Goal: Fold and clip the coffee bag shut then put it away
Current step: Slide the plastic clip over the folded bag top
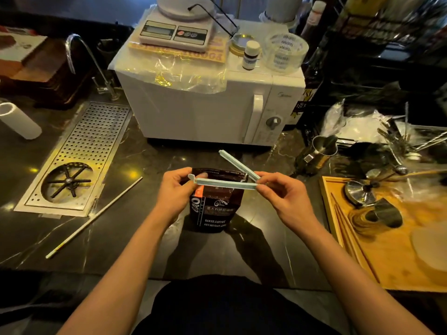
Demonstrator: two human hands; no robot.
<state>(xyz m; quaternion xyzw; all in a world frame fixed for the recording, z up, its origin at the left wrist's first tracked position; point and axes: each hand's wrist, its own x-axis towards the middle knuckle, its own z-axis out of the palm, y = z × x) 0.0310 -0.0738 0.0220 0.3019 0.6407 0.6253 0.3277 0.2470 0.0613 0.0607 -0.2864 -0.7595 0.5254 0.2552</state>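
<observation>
Standing soft and light, the coffee bag (215, 204) is pinched at its folded top by the left hand (175, 192); the stiff, gaping bag clip (226, 182) is held at its right-side hinge by the right hand (281, 195).

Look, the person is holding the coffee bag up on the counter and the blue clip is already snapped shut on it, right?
Not quite. In the head view the clip is open: one bar lies across the top of the coffee bag, the other angles up and away. The left hand and right hand hold its ends. The rest is right.
</observation>
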